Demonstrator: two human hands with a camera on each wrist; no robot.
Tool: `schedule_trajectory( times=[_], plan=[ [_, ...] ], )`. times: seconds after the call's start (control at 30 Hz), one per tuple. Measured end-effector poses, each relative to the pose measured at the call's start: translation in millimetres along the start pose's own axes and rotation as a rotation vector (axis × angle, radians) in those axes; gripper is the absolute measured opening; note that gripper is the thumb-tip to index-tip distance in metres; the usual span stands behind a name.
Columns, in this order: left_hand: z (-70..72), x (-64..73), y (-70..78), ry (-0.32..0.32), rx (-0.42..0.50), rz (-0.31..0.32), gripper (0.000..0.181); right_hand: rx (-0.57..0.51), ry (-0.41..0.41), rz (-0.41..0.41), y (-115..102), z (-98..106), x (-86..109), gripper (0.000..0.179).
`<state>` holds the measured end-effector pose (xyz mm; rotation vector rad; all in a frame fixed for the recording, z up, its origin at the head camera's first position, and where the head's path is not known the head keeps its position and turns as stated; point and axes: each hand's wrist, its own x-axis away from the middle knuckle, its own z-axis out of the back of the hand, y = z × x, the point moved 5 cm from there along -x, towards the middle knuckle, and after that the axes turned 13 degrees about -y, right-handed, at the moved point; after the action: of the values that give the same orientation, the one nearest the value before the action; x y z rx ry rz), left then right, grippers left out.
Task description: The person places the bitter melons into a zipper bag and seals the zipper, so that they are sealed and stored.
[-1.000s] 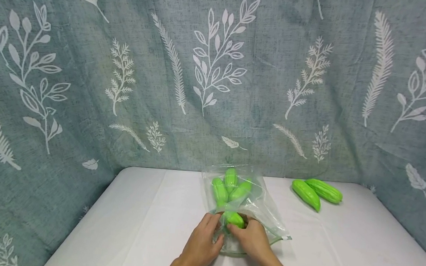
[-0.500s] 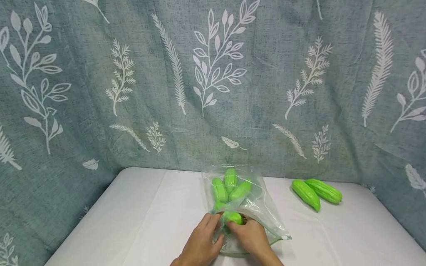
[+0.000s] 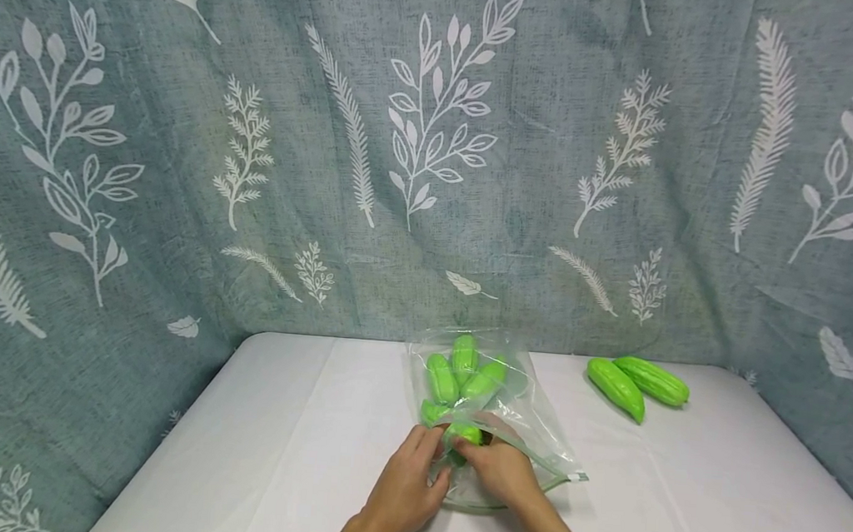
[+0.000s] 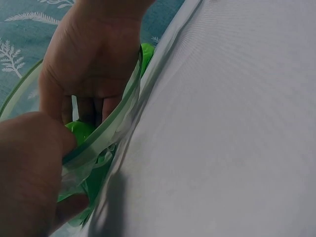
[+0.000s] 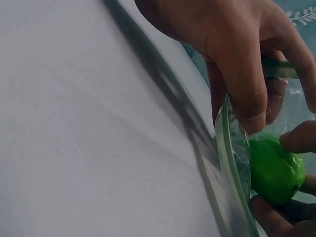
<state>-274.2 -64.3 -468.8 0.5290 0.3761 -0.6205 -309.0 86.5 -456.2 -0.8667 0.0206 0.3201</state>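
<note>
A clear zip bag point(image 3: 524, 407) with a green-edged mouth lies on the table, its mouth toward the person. Several bright green, cucumber-shaped vegetables point(image 3: 442, 379) are inside it. My left hand point(image 3: 405, 486) holds the mouth's left side, thumb and fingers on either side of the plastic edge. My right hand point(image 3: 504, 472) reaches into the mouth and grips another green vegetable point(image 5: 276, 170), its thumb on top and fingers beneath. The right wrist view shows that vegetable's rounded end close to the green zip edge point(image 5: 232, 158). Its far part is hidden by the bag and fingers.
Two more green vegetables point(image 3: 616, 388) lie side by side at the table's back right. A white cloth covers the table point(image 3: 292, 439). Behind it hangs a grey-green curtain point(image 3: 284, 163) with white leaf patterns.
The right hand has pushed its vegetable a little farther into the bag, so less of it shows. A vegetable at the bag's lower left now shows more. The left hand has stayed put.
</note>
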Motion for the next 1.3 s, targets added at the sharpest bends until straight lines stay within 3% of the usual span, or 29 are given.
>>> schedule_trajectory(
  times=[0.2,0.43,0.7,0.93,1.3],
  plan=[
    [0.3,1.1,-0.6,-0.001,0.002,0.016,0.055,-0.054,-0.024,0.002,2.3,-2.9,-1.0,0.053],
    [1.1,2.3,-1.3,-0.001,0.000,0.006,0.055,0.008,-0.033,-0.047,4.0,-3.2,0.4,0.051],
    [3.6,1.5,-1.7,0.005,0.006,-0.008,0.050,-0.048,0.036,0.030,1.1,-5.8,-8.7,0.035],
    [3.3,0.2,-0.3,0.016,0.008,-0.024,0.051,0.056,0.076,0.021,2.1,-6.0,-15.2,0.024],
    [3.7,0.5,1.2,0.024,0.001,-0.031,0.047,0.014,0.111,-0.054,4.2,-7.9,-17.3,0.044]
  ],
)
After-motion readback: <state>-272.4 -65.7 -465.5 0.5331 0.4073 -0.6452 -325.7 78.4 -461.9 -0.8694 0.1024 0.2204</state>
